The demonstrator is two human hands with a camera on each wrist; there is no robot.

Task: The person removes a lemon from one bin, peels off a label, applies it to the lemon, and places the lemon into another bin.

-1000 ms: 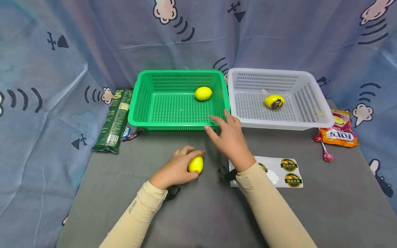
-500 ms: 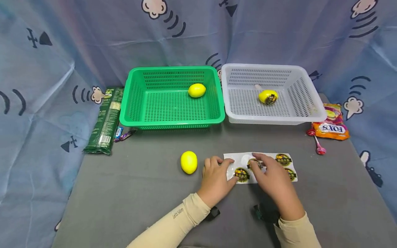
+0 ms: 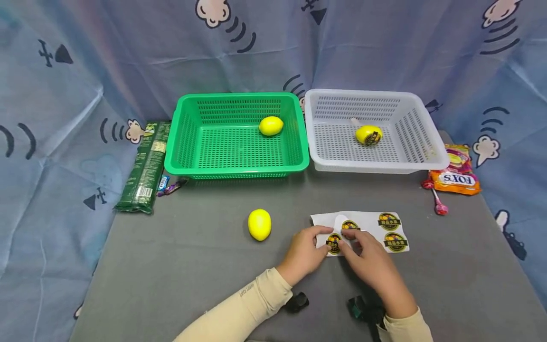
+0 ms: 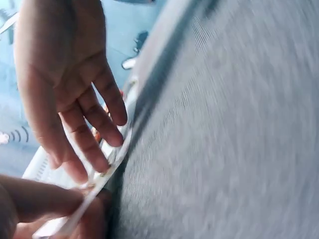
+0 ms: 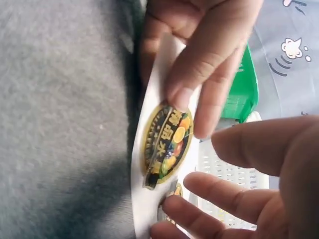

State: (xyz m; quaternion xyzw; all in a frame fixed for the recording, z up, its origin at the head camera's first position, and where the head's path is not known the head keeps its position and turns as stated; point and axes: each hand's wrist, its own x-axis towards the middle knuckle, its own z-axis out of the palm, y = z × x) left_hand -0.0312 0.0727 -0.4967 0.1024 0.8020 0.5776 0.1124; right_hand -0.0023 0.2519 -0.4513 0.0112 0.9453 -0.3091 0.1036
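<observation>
My left hand (image 3: 304, 251) pinches the left end of a white sticker sheet (image 3: 370, 222), thumb on top and fingers beneath, as the right wrist view shows. Over the sheet's middle, my right hand (image 3: 371, 259) has its fingers spread loosely, with thumb and index fingertip beside a round black-and-gold fruit sticker (image 5: 168, 142). The sheet bends slightly upward at that end, and several stickers are on it. A yellow lemon (image 3: 259, 224) lies on the grey table, left of both hands.
A green basket (image 3: 237, 170) at the back holds one lemon (image 3: 271, 126). Beside it, a white basket (image 3: 363, 166) holds a lemon (image 3: 365, 135) bearing a sticker. Snack packs (image 3: 143, 166) and small candies flank the left side; an orange bag (image 3: 457, 183) and lollipops (image 3: 440, 207) lie right.
My left hand has let go of the lemon on the table and moved right to the sticker sheet. My right hand has come down from the green basket to the sheet, now lifted slightly.
</observation>
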